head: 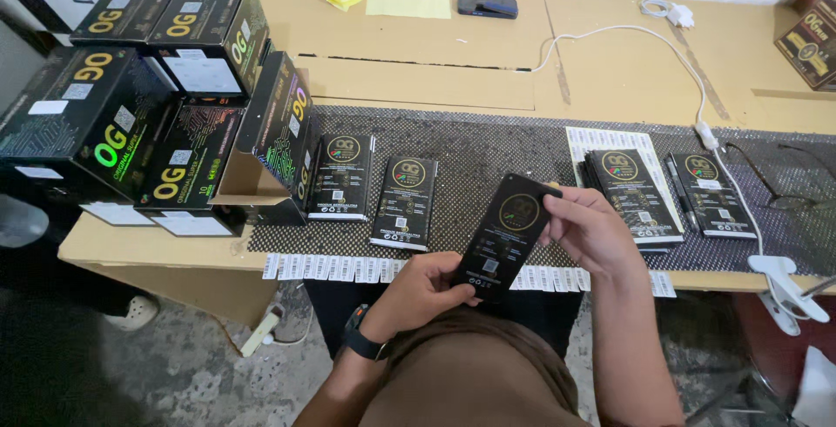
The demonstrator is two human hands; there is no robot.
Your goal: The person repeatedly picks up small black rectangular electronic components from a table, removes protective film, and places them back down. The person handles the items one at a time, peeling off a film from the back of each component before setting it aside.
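Your left hand [425, 286] and right hand [588, 228] both grip black packet [508, 235]; two packets [374, 185] at 10 o'clock, stack [634, 192] at 2, cable [697, 87] beyond.

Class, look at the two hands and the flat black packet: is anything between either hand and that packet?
Nothing visible is. The left hand grips the packet at its lower end, and the right hand pinches its upper right edge. Both touch it directly, above the table edge.
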